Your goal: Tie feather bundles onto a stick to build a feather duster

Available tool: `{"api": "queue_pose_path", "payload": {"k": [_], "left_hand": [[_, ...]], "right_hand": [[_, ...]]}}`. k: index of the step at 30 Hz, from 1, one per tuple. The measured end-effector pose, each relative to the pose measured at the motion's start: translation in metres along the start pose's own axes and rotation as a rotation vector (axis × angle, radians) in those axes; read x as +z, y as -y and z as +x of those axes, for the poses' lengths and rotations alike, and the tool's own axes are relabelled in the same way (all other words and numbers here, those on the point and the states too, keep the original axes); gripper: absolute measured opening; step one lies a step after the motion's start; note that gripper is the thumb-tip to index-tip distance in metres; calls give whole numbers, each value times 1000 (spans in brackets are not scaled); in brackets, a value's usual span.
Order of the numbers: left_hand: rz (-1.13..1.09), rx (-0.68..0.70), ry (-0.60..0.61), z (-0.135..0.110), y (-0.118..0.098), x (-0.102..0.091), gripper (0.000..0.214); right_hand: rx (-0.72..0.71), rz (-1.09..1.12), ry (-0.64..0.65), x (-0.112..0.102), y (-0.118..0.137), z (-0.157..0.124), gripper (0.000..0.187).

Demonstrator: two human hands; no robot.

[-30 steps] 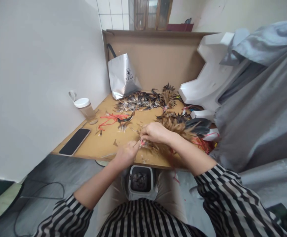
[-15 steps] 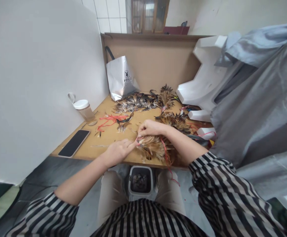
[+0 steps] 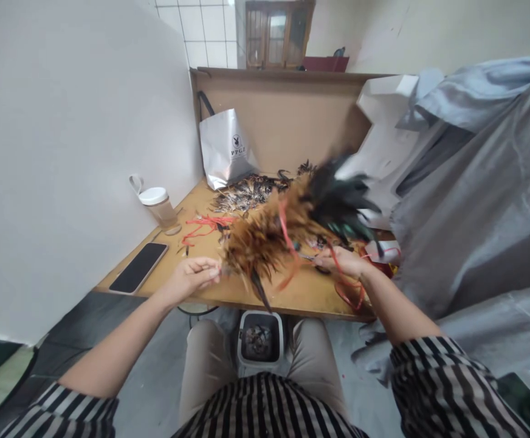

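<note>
Risks, by judgement. First: slippage of the feather bundle [image 3: 253,243], owing to a fingertip-only pinch by the left hand [image 3: 194,274] at one narrow end, with nearly all the plumage unsupported beyond. Probable outcome: a fall onto the tabletop [image 3: 208,246], or over its front edge towards the waste bin [image 3: 281,340] below. Second: accidental cut or snag of the red strand [image 3: 284,222], loose and hanging in front of the plumage, through nearness to the metal tool [image 3: 305,256], probably scissors. Third: tangling of the red cord [image 3: 361,295] below the right hand [image 3: 344,263], in case of any wide sweep of that arm; possibly one length with the red strand, not determinable. Fourth: bent or shed feathers, from brushing against the feather pile [image 3: 247,190] behind.

Position of the feather bundle: between both hands, raised over the tabletop. Narrow end at the left hand; brown plumage spread rightward; blackish-green plumes at the far end, above and beyond the right hand. Contact with the metal tool: not determinable through blur.

State of hands: well apart. Left: thumb and fingers pressed together on the narrow end. Right: fingers curled about the handle of the metal tool, seemingly off the plumage; blade setting indistinct.
</note>
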State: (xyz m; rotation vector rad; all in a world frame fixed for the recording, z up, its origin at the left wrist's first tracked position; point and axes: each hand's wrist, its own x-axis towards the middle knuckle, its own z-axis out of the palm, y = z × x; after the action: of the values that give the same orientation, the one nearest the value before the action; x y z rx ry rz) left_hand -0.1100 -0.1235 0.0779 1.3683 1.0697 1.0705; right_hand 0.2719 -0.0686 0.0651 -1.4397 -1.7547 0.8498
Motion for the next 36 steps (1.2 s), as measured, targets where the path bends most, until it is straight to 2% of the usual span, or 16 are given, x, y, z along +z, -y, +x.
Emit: {"api": "queue_pose_path", "payload": {"k": [2, 4, 7, 11, 13, 15, 17, 19, 21, 23, 24, 26, 29, 33, 36], "left_hand": [[-183, -61, -69, 8, 8, -1, 18], [-311, -57, -105, 16, 15, -5, 19], [-421, -51, -114, 25, 26, -8, 18], [-583, -111, -26, 32, 38, 3, 18], [-669, -152, 21, 34, 42, 18, 19], [-742, -181, 56, 36, 44, 37, 19], [-772, -199, 91, 36, 44, 56, 20], [-772, -200, 126, 36, 43, 74, 21], [-754, -189, 138, 35, 41, 89, 22], [-723, -169, 122, 33, 39, 99, 22], [-704, -156, 105, 32, 38, 102, 22], [-661, -127, 64, 29, 37, 106, 22], [-608, -90, -32, 26, 40, 106, 24], [-557, -95, -145, 26, 48, 108, 28], [-524, -99, -216, 28, 57, 113, 29]], "right_hand": [[64, 46, 220, -1, -13, -21, 37], [154, 85, 390, -7, -27, -49, 39], [236, 78, 462, -31, -53, -101, 46], [297, -90, 298, -72, -80, -155, 43], [257, -219, 119, -84, -78, -165, 37], [163, -326, -132, -83, -59, -162, 34], [53, -338, -313, -66, -27, -148, 32], [-43, -226, -333, -35, 7, -126, 30], [-99, -80, -238, 4, 34, -99, 28], [-117, 83, -121, 45, 49, -73, 29], [-113, 169, -36, 64, 52, -61, 30], [-71, 347, 46, 98, 52, -42, 31], [-12, 530, 28, 132, 47, -25, 26], [66, 614, -135, 154, 47, -19, 23], [92, 626, -191, 160, 48, -21, 20]]}}
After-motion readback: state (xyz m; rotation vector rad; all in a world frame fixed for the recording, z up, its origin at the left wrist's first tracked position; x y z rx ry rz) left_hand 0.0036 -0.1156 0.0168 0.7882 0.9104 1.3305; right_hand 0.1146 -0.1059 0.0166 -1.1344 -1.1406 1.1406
